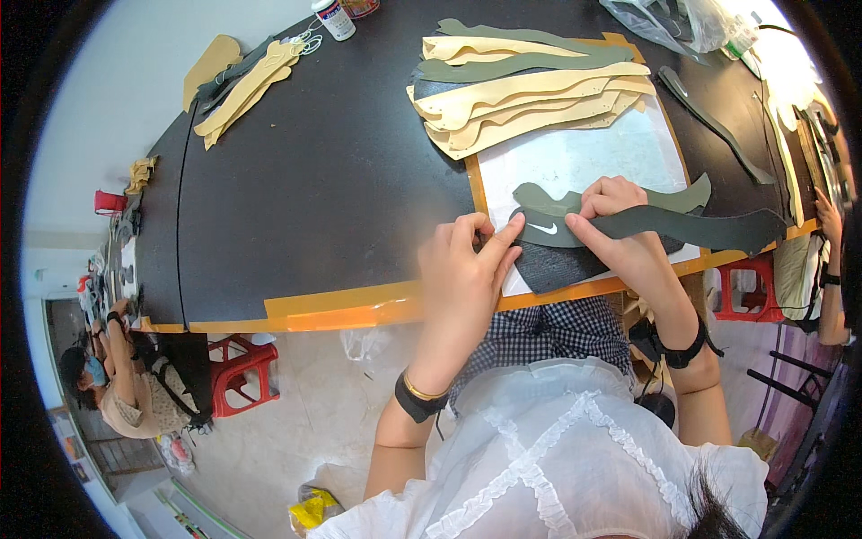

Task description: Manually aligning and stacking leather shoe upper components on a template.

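Note:
A dark green curved strip [682, 225] with a small white curved mark lies near the table's front edge, probably a cut shoe part. My left hand [469, 265] presses its fingertips on the strip's left end, fingers bent and close together. My right hand [624, 229] grips the strip further right, one fingertip pressing down beside the white mark and the other fingers curled. Behind it lies a lighter green curved piece [537, 198], partly covered by my right hand. A black textured piece [561, 267] shows under the strip, over a white sheet [620, 148].
Stacked cream and green curved pieces [530, 99] lie behind the sheet. Another dark strip [714, 124] is on the right, near a clear plastic bag [660, 27]. More cream pieces [251, 90] and a white bottle [334, 20] are farther back. Other people sit at both sides.

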`<action>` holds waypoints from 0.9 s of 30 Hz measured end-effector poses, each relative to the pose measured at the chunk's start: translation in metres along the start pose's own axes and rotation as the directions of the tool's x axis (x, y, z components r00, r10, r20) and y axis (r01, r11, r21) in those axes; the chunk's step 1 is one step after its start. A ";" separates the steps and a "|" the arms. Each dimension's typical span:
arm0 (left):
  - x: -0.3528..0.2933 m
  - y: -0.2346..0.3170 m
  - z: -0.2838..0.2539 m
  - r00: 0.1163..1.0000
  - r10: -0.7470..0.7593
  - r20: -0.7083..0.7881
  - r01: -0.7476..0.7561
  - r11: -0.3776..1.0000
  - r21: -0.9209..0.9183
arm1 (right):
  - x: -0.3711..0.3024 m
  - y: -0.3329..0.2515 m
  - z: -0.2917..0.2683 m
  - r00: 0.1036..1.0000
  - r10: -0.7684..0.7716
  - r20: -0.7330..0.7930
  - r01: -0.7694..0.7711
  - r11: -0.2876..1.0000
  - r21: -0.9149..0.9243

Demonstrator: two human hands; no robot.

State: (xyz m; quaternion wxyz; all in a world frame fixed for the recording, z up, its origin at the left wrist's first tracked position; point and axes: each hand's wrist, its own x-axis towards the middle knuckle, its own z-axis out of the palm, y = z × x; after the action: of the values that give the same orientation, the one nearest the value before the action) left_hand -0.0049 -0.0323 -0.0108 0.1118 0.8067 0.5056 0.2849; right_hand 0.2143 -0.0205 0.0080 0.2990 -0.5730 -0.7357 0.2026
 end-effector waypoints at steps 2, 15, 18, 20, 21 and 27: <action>0.000 0.000 0.000 1.000 -0.004 0.007 0.004 1.000 -0.007 | 0.000 0.000 0.001 1.000 -0.024 -0.017 0.023 0.999 -0.031; 0.004 0.004 -0.007 0.998 0.024 0.058 -0.026 0.999 0.034 | 0.003 0.005 0.002 0.999 -0.048 -0.008 0.047 0.995 -0.085; 0.009 0.008 -0.010 0.997 0.029 0.076 -0.030 0.999 0.019 | 0.003 0.008 0.004 0.996 -0.080 -0.025 0.078 0.994 -0.071; 0.013 0.013 -0.007 0.996 0.040 0.077 -0.041 0.999 0.012 | 0.003 0.009 0.005 0.995 -0.096 -0.042 0.092 0.993 -0.069; 0.015 0.018 -0.001 0.995 0.094 0.012 -0.094 0.995 0.014 | 0.002 0.010 0.005 0.993 -0.111 -0.042 0.107 0.991 -0.082; 0.015 0.033 0.016 0.980 0.196 0.048 -0.193 0.979 -0.058 | -0.004 0.022 0.011 0.964 -0.247 -0.098 0.218 0.945 -0.242</action>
State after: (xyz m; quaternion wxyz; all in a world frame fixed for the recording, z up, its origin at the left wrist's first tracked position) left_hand 0.0334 -0.0328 -0.0032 0.1183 0.8562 0.4134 0.2863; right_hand 0.2237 -0.0182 -0.0151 0.2989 -0.5246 -0.7960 0.0426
